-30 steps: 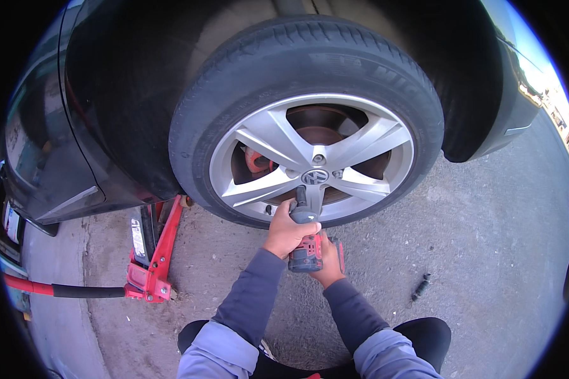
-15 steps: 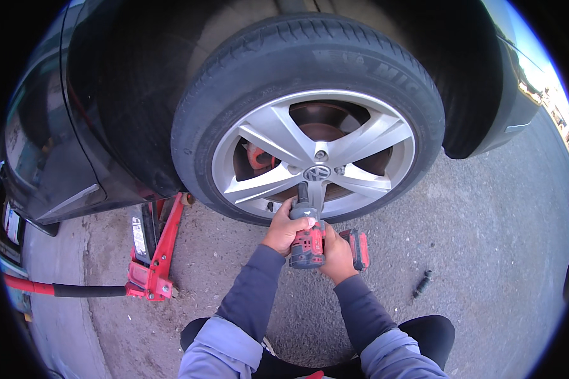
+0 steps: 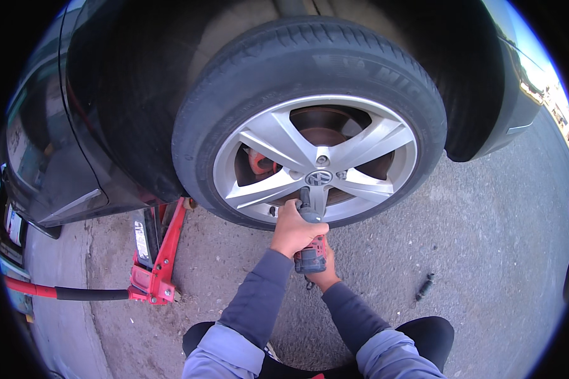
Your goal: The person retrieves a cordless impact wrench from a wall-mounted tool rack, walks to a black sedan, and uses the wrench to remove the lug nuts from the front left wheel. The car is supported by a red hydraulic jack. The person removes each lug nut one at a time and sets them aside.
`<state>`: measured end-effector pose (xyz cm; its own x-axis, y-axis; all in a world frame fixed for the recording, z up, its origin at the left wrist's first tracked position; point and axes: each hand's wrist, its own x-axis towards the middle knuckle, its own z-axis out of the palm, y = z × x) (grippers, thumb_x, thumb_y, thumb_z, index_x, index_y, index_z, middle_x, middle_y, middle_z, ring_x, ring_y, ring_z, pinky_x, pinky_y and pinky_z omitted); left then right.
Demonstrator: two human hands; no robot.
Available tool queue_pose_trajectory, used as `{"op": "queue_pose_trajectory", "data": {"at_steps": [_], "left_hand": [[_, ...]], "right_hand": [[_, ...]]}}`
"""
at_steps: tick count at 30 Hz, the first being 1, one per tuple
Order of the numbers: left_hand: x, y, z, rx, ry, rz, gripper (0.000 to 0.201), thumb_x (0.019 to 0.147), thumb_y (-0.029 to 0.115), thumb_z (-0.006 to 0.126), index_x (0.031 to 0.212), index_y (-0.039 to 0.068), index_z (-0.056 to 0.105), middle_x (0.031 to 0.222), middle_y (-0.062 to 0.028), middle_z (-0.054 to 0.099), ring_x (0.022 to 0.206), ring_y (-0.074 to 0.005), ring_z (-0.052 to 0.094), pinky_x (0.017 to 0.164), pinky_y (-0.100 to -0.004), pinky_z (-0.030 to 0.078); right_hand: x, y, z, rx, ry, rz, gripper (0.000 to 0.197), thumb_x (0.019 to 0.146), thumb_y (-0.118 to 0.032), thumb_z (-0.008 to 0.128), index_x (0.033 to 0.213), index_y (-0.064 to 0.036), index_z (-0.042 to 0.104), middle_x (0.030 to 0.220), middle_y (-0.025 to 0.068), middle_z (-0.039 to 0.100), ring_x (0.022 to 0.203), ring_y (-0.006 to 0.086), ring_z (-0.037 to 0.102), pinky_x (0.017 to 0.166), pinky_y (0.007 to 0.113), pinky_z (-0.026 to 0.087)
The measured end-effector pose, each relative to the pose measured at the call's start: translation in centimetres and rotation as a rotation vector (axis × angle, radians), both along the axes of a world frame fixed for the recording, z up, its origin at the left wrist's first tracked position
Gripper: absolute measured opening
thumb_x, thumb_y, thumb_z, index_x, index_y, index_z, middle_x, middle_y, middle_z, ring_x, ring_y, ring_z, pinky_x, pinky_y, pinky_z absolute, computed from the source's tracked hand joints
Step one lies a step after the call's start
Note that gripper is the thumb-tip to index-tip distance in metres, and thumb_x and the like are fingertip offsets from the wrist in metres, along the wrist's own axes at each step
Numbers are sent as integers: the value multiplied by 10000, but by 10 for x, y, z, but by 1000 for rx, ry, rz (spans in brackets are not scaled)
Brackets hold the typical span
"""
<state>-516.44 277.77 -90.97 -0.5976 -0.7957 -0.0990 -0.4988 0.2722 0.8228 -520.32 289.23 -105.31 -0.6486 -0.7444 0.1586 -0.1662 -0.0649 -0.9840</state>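
Note:
Both my hands hold a red and black cordless impact wrench (image 3: 311, 256) in front of the car wheel (image 3: 277, 129). My left hand (image 3: 295, 228) wraps over the front of the tool's body, just behind its dark socket (image 3: 305, 194). The socket points into the lower part of the silver rim, below the centre cap (image 3: 318, 178); its exact contact is hidden. Beneath the tool, my right hand (image 3: 326, 273) is closed around the handle, mostly covered by the tool's body. Lug bolts (image 3: 323, 160) show in the hub above and to the right of the cap.
A red floor jack (image 3: 155, 275) stands left of the wheel under the dark car body (image 3: 82, 189), its long handle (image 3: 91, 294) reaching left. On the asphalt to the right lies a small dark cylindrical part (image 3: 425, 287). My knees flank the lower edge.
My left hand has shifted to cover more of the tool's top. The tool has turned, so its red battery no longer shows at the right, and my right hand has moved left and lower.

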Motion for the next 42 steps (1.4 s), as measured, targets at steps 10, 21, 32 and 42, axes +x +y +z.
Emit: {"op": "queue_pose_trajectory", "data": {"at_steps": [10,21,32,42], "left_hand": [[13,-6,-21,497,450,-74,812,706,121,858,1405,-75,494,1188,-133,653,1034,-191,665,919,-351,560],[15,-4,-20,739,629,-83,796,748,117,818,1430,-72,455,1163,-139,643,992,-199,678,891,-352,579],[15,-7,-17,629,521,-82,832,711,157,858,1409,-90,478,1188,-163,652,1026,-203,683,890,-345,572],[7,-9,-15,282,258,-26,813,729,127,847,1417,-83,467,1196,-153,645,993,-195,675,886,-343,575]], "right_hand": [[-27,24,41,208,370,78,745,774,-130,797,1423,-20,448,1067,259,712,960,465,703,810,500,572],[-41,29,63,253,525,63,691,781,-87,767,1405,8,488,1091,274,710,958,472,702,807,510,575],[-34,23,39,228,394,103,806,708,-120,832,1403,5,444,1077,268,704,964,462,705,801,510,572],[-20,17,44,165,283,90,716,787,-149,808,1401,-36,458,1051,241,728,951,459,708,788,491,568]]}}
